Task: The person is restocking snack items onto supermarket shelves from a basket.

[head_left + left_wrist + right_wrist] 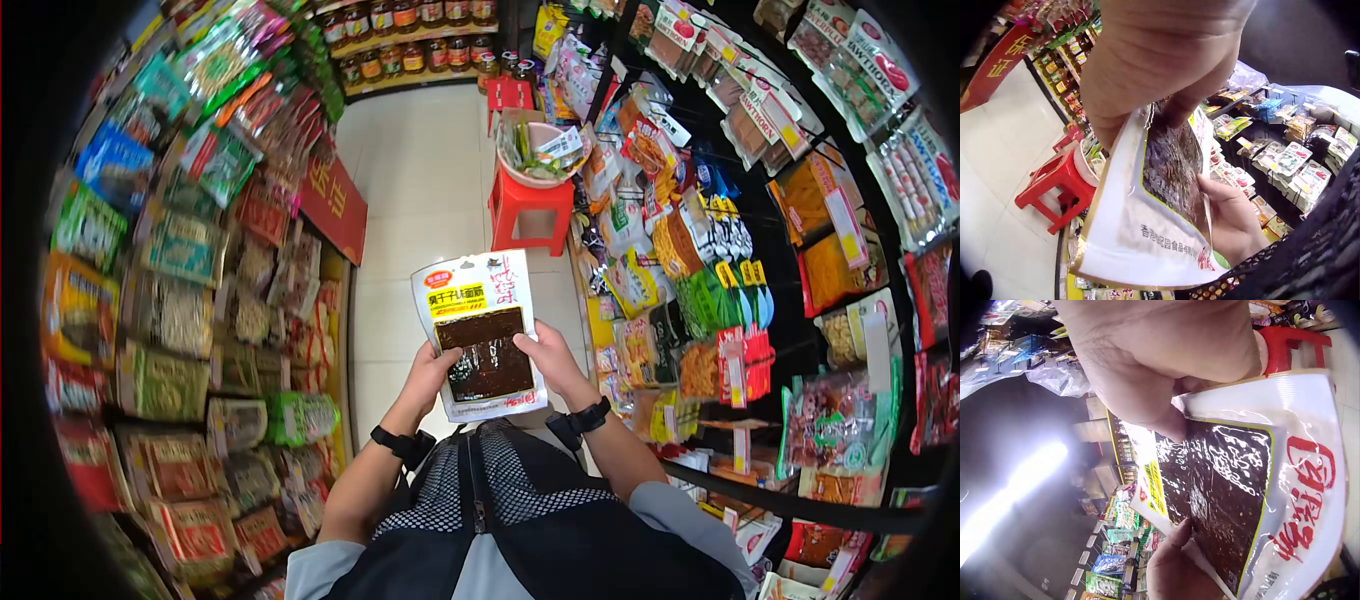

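In the head view, I hold the packet (485, 345) between me and the red stool (522, 202). My left hand (430, 374) and right hand (550, 358) each grip one long side, thumbs pressed on the front; I cannot tell how my fingers lie behind it. I judge it light and bendy, with a firmer filled middle, so the long sides beside the filling seem my surest hold. It is white, with a red badge, a yellow band of dark lettering and a hanging hole at the top.

In my left wrist view, the packet is to the right of the red stool. Its flat white end, gold along the edge, looks thin and likely to flop if I lifted it by that alone.

In my right wrist view, the packet lies below the red stool, pinched on both sides by my thumbs. Glare breaks over the wrinkled, glossy film, so it may be slippery; gentle, flat pressure should spare the contents. The dark brown window shows pale specks inside a yellow-green outline, with large red characters on the white margin.
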### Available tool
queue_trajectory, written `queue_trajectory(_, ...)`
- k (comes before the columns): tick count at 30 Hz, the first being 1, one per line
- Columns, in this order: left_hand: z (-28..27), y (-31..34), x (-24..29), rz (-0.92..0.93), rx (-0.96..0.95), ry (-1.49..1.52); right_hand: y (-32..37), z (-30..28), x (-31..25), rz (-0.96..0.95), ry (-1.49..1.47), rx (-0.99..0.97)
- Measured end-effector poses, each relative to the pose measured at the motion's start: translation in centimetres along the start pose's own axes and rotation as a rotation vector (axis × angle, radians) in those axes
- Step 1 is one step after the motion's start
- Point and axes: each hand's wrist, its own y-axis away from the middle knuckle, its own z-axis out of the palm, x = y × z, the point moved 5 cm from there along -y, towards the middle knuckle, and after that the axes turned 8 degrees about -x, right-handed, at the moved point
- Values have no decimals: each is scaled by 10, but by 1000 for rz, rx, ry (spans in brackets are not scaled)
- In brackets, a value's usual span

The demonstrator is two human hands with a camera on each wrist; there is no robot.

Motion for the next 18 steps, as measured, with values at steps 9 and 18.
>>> queue_trajectory(9, -61, -134, 80, -24, 77, 103, -181, -29, -42, 79, -16, -130)
queue_trajectory(18, -119, -319, 137, -93, -43, 114, -337, -91, -72, 88, 33, 12)
